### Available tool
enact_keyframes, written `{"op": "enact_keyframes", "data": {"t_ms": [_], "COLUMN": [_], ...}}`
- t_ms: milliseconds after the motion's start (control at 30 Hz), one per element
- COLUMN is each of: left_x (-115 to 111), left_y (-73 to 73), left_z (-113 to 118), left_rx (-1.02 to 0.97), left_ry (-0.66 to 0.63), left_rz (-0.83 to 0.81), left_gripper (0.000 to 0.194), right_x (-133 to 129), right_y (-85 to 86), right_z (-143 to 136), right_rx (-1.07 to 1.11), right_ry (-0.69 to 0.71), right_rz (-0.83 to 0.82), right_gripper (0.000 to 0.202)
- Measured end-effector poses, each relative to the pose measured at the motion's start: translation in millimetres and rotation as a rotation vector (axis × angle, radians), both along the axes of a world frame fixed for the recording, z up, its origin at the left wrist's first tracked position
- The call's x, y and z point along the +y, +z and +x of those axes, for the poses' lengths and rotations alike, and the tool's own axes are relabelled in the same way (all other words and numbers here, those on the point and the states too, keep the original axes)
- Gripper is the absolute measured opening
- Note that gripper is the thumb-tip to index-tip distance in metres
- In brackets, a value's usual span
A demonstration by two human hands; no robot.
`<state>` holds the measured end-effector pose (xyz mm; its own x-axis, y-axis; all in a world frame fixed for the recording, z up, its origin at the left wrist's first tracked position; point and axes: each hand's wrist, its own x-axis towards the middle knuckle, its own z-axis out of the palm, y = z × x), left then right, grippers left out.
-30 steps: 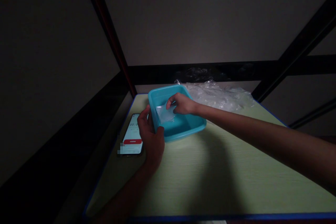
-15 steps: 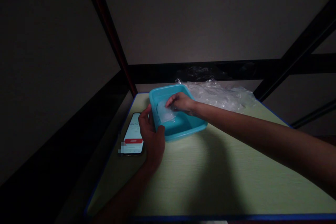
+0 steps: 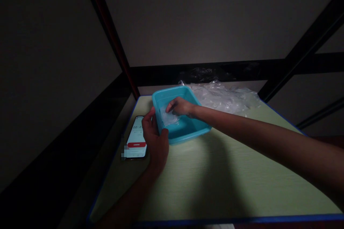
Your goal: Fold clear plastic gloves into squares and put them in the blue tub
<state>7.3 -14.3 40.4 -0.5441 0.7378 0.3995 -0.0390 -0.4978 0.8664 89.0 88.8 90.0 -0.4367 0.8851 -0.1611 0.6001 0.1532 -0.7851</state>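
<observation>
A turquoise plastic basin (image 3: pixel 185 137) sits tilted at the far part of the table. My left hand (image 3: pixel 157 143) grips its left side, thumb over the near rim and fingers around the outer wall. Inside the basin, my right hand (image 3: pixel 180 107) is closed on a crumpled white, translucent piece (image 3: pixel 170 118), which looks like a tissue or thin plastic. That piece lies against the basin's left inner wall. The right fingertips are partly hidden, so how firmly they hold it is hard to see.
A phone (image 3: pixel 136 137) showing a timer with a red button lies left of the basin. Clear plastic sheeting (image 3: pixel 225 96) is heaped behind and to the right. The pale table (image 3: pixel 182 186) has a blue edge, and a dark-trimmed wall stands behind it.
My right hand has shifted slightly left and down inside the basin, pressing nearer the left wall with the white piece. My left hand keeps its grip on the basin.
</observation>
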Motion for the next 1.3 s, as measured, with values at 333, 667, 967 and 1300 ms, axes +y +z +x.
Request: {"op": "enact_keyframes", "data": {"t_ms": [333, 667, 967, 1300], "left_x": [1, 5, 11, 11], "left_y": [-2.0, -4.8, -4.9, -8.2], "left_z": [-1, -4, -9, -9], "left_rx": [-0.027, -0.035, -0.115, -0.109], "left_ry": [-0.012, -0.03, -0.086, -0.095], "left_rz": [-0.006, -0.023, -0.114, -0.142], "left_gripper": [0.053, 0.054, 0.053, 0.055], "right_x": [8, 0, 13, 18], "right_y": [1.0, 0.9, -23.5, -29.3], "right_z": [9, 21, 15, 12], "right_rx": [-0.203, -0.543, -0.771, -0.792], "right_ry": [0.127, 0.693, 0.85, 0.893], "right_rz": [0.155, 0.456, 0.493, 0.438], "right_gripper": [0.037, 0.055, 0.077, 0.08]}}
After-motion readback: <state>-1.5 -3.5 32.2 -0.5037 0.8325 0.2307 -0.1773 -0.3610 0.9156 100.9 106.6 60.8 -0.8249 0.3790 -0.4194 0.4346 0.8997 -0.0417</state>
